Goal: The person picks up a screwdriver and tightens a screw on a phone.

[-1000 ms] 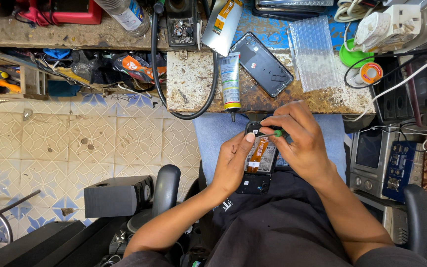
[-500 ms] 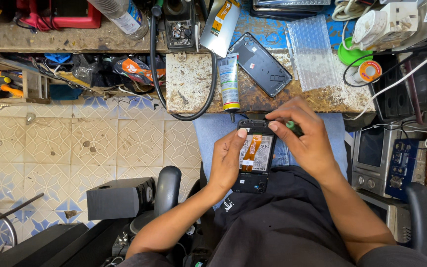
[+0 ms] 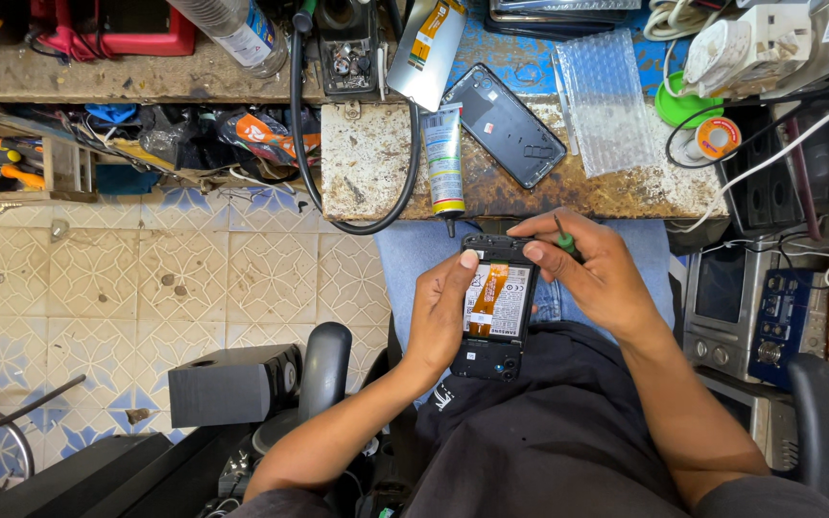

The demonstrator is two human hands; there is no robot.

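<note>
My left hand (image 3: 441, 312) grips an opened phone (image 3: 496, 305) by its left edge, over my lap. The phone's back is off, showing a white battery and an orange flex cable. My right hand (image 3: 595, 273) holds a small green-handled screwdriver (image 3: 565, 240) between thumb and fingers. Its fingertips rest on the phone's top edge, where the tip is hidden. The phone's dark back cover (image 3: 507, 125) lies on the worn bench (image 3: 367, 173) just ahead, beside a tube of glue (image 3: 444, 158).
A bubble-wrap bag (image 3: 606, 101), a solder reel (image 3: 715, 140), a green lid, cables and a plastic bottle (image 3: 238, 34) crowd the bench. Test equipment (image 3: 758, 307) stands at my right. A black speaker (image 3: 232, 384) sits on the tiled floor at left, next to my chair's armrest (image 3: 323, 364).
The right hand has slid off the phone's face toward its top right corner, uncovering the battery and flex cable. The left hand keeps its grip; the phone shifted slightly.
</note>
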